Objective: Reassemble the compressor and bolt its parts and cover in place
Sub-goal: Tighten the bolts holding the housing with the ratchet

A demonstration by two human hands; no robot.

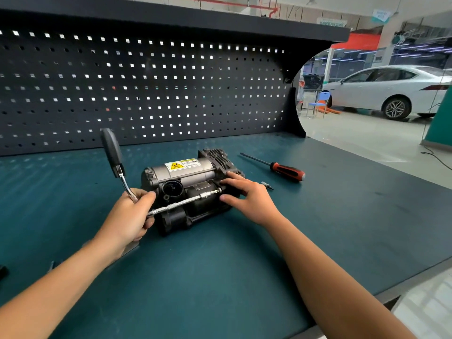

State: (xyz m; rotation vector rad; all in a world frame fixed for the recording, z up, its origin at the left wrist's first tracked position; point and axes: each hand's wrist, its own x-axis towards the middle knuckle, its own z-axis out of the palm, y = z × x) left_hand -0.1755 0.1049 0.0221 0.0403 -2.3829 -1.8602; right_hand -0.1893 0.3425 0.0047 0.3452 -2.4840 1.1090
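1. The compressor (188, 177) sits in the middle of the green table (220, 277).
2. The left hand (129, 216) wraps tight round the wrench (115, 155) at 9 o'clock from the compressor. I think this is so the long bar (181, 204) can reach across and tighten it.
3. The right hand (249, 199) presses on the compressor at 3 o'clock. Its fingers are spread and grip nothing, likely to stop it sliding.
4. A screwdriver (286, 170) and a small bit (266, 185) wait at 2 o'clock, easy to grab.

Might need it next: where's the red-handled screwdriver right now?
In the head view, the screwdriver lies on the bench right of the compressor, just beyond a small loose bit.
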